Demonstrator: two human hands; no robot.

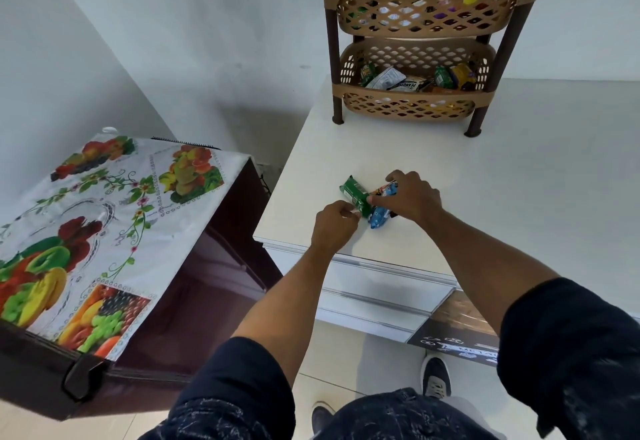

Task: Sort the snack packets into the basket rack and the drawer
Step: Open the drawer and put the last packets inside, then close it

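A green snack packet [354, 194] lies on the white counter [519, 197] near its front left corner, beside a blue packet [378, 217] and an orange-red packet [381, 191]. My left hand [333, 224] pinches the near end of the green packet. My right hand [410, 197] covers the blue and orange-red packets, fingers curled on them. A tan two-tier basket rack [424, 41] stands at the counter's back, with several packets in both tiers. Below the counter's front edge is a white drawer front [377, 284], closed.
A dark maroon appliance with a fruit-print cover [104, 232] stands to the left of the counter, with a narrow gap between them. My shoes [435, 377] show on the tiled floor beside a dark printed mat [460, 332].
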